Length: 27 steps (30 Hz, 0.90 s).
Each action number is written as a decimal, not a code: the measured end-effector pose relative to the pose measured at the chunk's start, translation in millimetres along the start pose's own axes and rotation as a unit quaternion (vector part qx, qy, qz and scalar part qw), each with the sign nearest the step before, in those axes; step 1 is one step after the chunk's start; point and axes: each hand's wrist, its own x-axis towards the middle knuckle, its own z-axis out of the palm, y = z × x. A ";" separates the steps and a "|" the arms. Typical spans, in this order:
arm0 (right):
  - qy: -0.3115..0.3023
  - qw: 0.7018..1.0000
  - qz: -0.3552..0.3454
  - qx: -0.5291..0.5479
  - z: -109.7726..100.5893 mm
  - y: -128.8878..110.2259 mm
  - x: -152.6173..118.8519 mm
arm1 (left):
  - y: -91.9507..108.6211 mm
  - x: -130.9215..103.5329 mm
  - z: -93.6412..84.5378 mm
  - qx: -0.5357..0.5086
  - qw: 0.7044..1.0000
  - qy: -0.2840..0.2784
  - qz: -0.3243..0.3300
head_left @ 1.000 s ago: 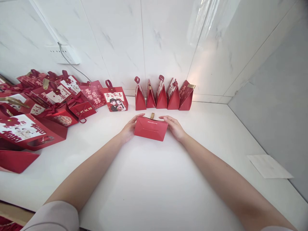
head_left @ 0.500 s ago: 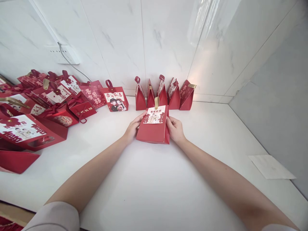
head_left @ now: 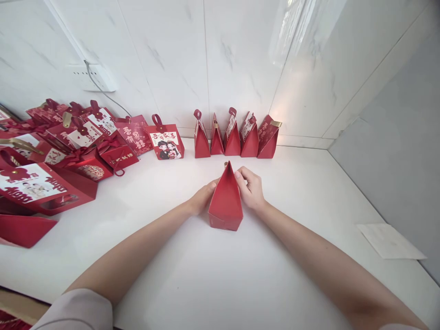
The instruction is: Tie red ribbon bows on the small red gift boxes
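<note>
A red gift box (head_left: pixel 226 201) stands upright between my hands on the white table, its plain triangular end toward me. My left hand (head_left: pixel 203 197) is closed against its left side, with part of the fingers hidden behind the box. On the opposite side, my right hand (head_left: pixel 251 189) grips the box near its top edge with thumb and bent fingers. A bit of gold strap shows at the peak. Just beyond, several similar red boxes (head_left: pixel 232 140) stand in a row by the wall, end-on.
A red box with a cartoon couple (head_left: pixel 167 144) stands left of the row. Many more red boxes (head_left: pixel 79 172) crowd the left side. Flat white paper (head_left: pixel 390 240) lies at the right edge. A grey cable (head_left: pixel 99 89) hangs from the wall socket (head_left: pixel 91 78).
The box between my hands has turned from its printed front to its plain triangular end. It has also come slightly closer to me, and both hands have shifted their hold.
</note>
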 end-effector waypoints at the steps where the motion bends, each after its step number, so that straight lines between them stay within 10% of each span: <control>1: -0.007 1.000 0.000 -0.001 1.4 -0.2 -0.6 | 3.4 -0.2 1.3 -0.016 0.999 -0.038 -0.022; 4: -0.031 1.000 0.004 0.000 1.6 -3.4 1.8 | 16.9 0.8 3.8 -0.016 0.995 -0.072 -0.068; 13: -0.298 0.941 0.155 -0.041 -33.2 -39.2 28.7 | 29.1 0.6 16.5 0.089 0.985 0.145 0.000; 21: -0.061 0.954 -0.059 -0.287 -24.8 -36.4 24.0 | 38.6 -6.7 15.9 0.157 0.986 0.062 0.010; 27: -0.107 0.930 -0.041 -0.351 -7.0 14.2 12.9 | 2.7 1.2 -7.8 0.362 0.920 0.126 0.074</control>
